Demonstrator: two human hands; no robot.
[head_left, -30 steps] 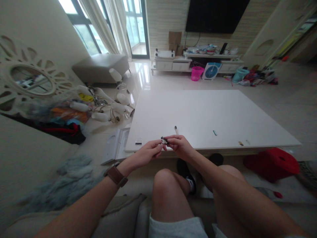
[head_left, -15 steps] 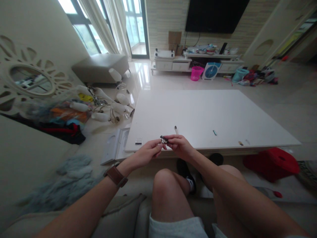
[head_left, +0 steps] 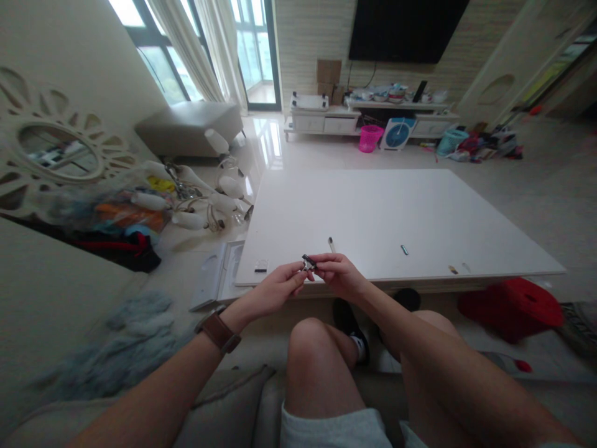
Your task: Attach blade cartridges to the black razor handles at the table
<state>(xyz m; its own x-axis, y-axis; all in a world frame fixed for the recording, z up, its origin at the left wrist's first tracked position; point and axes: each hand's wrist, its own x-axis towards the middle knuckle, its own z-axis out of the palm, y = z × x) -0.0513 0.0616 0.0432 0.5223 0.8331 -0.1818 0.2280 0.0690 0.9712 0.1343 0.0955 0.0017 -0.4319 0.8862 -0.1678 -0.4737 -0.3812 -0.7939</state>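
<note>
My left hand and my right hand meet over the near edge of the white table. Both pinch one small dark object between their fingertips; I cannot make out what it is. A brown watch strap is on my left wrist. On the table just beyond my fingers lies a short pale stick with a dark tip. A small black-and-white piece lies at the table's near left corner.
A small green piece and two tiny bits lie on the table's right part. A chandelier with white shades lies on the floor at left, a white tray beside the table, a red bag at right.
Almost nothing has moved. Both hands stay pinched on the small dark object, which has shifted very slightly upward.
</note>
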